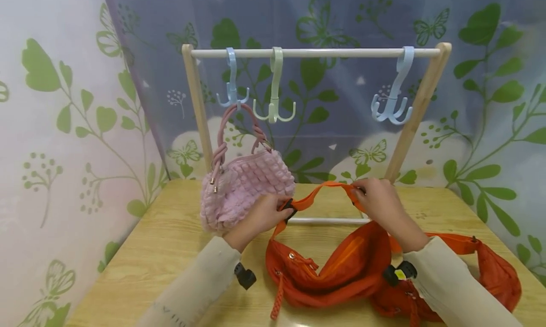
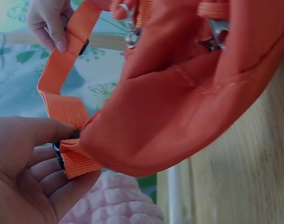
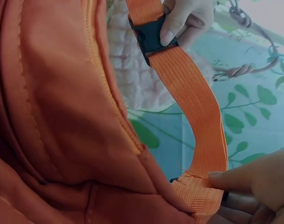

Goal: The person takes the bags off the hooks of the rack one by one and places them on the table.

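Observation:
An orange-red fabric bag with zips and a braided pull hangs from its orange webbing strap, close over the table. My left hand grips the strap at its black plastic buckle. On the strap's other end, my right hand pinches the webbing between thumb and fingers beside a small black slider. The strap arches up between both hands. Behind my left hand, a pink puffy handbag hangs by its twisted handle from a blue hook.
A wooden rack with a white rail stands at the back of the wooden table. A green hook and another blue hook hang from it, bearing nothing. Another orange-red bag lies at right, partly behind my right forearm.

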Demonstrator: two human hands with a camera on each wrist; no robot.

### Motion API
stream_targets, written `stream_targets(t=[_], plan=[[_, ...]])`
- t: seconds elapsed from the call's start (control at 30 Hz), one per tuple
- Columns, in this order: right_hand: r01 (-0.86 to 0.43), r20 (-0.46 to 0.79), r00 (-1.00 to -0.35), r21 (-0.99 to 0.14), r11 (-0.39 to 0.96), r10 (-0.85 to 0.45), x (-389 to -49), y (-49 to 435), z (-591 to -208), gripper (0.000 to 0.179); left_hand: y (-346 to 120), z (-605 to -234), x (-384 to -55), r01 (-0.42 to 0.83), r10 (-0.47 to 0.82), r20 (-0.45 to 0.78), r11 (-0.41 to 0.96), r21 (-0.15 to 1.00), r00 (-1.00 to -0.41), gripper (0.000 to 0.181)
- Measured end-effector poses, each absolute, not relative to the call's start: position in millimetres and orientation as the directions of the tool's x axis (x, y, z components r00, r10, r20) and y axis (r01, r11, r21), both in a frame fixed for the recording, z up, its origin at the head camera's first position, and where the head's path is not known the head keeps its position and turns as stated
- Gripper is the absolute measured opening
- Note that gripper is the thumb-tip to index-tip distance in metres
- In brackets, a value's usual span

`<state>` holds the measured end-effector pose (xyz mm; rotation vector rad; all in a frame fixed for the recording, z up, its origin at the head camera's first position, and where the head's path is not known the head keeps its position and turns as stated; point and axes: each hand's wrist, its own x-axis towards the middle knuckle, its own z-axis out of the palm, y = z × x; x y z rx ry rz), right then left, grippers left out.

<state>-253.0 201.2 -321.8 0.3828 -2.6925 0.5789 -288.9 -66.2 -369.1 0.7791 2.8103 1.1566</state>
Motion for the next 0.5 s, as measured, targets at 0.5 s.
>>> stream_targets(t=[0.5], plan=[[-0.226,0.174,-0.97,-0.406,0.885,-0.168,-296.3,204.4,-346.5,0.023,-57.5,-398.5,-315.4,0.425,0.4,0.193,0.646,0.634,-0.896,0.017]])
